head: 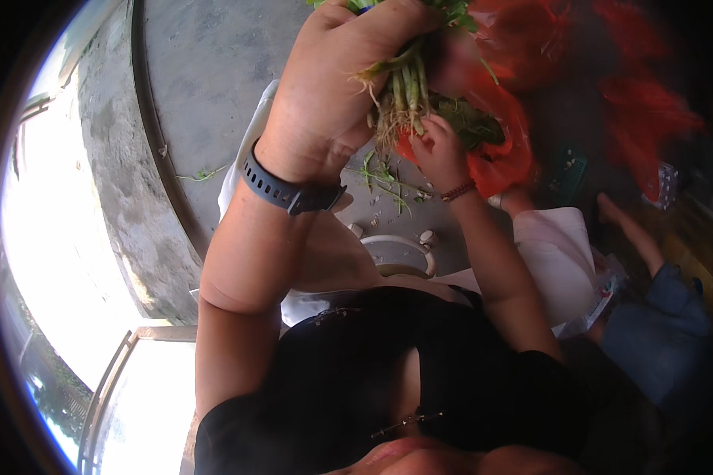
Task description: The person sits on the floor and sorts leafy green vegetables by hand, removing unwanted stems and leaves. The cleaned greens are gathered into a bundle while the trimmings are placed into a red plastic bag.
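Note:
My left hand (350,77), with a grey-blue watch strap at the wrist, is closed around a bunch of leafy greens with pale stems and dirty roots (409,95). The roots hang down past the heel of the hand, and the leaves are mostly cut off by the top edge. Just below the roots, my right hand (441,148), wearing a dark red bead bracelet, has its fingers bent at the root tips; whether they pinch any is unclear. Behind it, a red plastic bag (499,163) contains more dark green leaves (466,122).
Loose green stems (386,175) and small scraps lie on the grey floor. A curved pale frame (401,240) is between my legs. At the right are a green plastic basket (567,175), more red bags (641,113) and another person's bare leg and blue clothing (653,332).

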